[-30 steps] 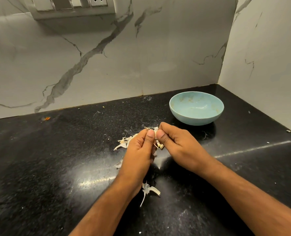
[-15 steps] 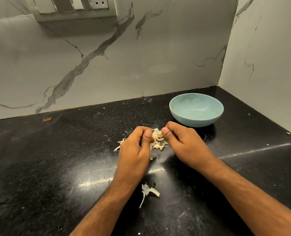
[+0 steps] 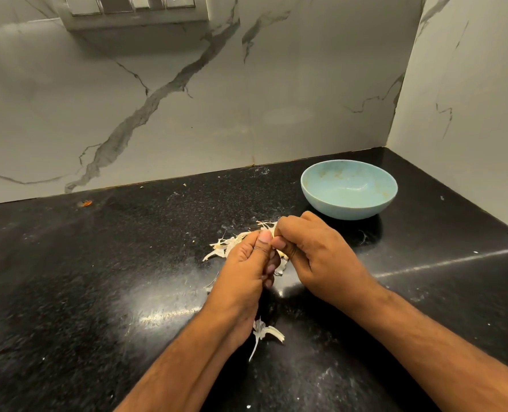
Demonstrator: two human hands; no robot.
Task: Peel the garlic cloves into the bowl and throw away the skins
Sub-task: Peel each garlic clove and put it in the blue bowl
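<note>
So both your hands pinch the garlic clove (image 3: 277, 251); bowl (image 3: 349, 188) lies far-right, nearer your right hand (image 3: 315, 257) than your left hand (image 3: 247, 263).

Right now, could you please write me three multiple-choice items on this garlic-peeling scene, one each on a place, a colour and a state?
1. Where does the round light blue bowl stand on the black speckled stone counter?
A. in the far right corner, beyond the hands
B. at the near left edge
C. under the left forearm

2. What colour is the wall behind the counter?
A. red brick
B. white marble with grey veins
C. green tile

3. What are the left hand and right hand doing?
A. lying flat and apart
B. lifting the bowl
C. pinching a garlic piece together above the papery garlic skins

Answers: 1 A, the bowl sits by the corner walls. 2 B, grey veins cross the pale slabs. 3 C, the curled fingertips meet over the skins.
</note>
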